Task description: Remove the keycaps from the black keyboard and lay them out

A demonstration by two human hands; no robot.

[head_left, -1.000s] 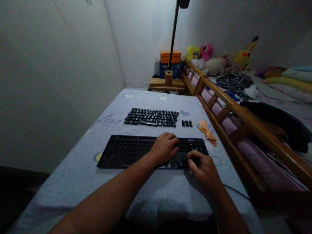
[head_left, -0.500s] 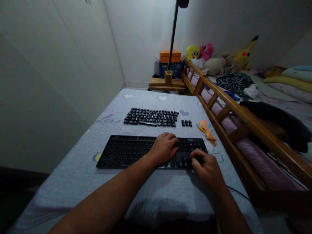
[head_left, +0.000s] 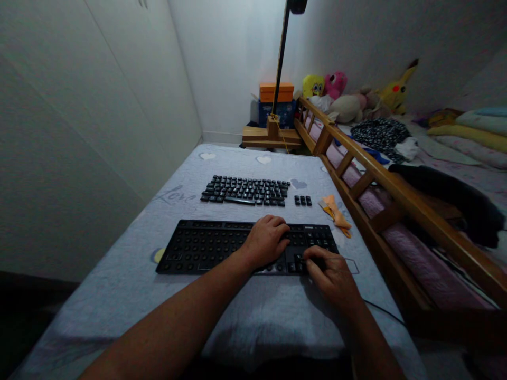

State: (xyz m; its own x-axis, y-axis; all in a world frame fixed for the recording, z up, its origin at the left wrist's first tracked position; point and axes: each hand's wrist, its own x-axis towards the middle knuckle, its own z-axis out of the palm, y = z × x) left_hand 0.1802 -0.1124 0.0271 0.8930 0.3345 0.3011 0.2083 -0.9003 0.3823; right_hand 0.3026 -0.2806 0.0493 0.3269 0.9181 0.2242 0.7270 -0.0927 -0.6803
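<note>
A black keyboard [head_left: 222, 245] lies on the cloth, its left and middle parts stripped of keycaps, with keys still on the number pad [head_left: 317, 235] and arrow cluster. Across its middle rests my left hand [head_left: 266, 240], fingers lying over the top and thumb apart, gripping nothing. My right hand [head_left: 327, 272] is pinched at the arrow keys [head_left: 298, 259]. From it a thin wire loop, like a wire keycap puller [head_left: 357, 268], sticks out to the right; its other end is hidden by the fingers. Removed keycaps [head_left: 247, 191] stand in rows behind the keyboard.
A few more keycaps [head_left: 303, 200] sit apart, left of an orange-handled brush [head_left: 336, 214]. A cable [head_left: 384, 311] runs off right. Along the right side stands a wooden bed rail [head_left: 368, 163]; a lamp stand on a wooden base [head_left: 271, 136] is at the back.
My right hand has shifted slightly left over the arrow keys, and the wire loop shows more plainly beside it. The left hand stays put.
</note>
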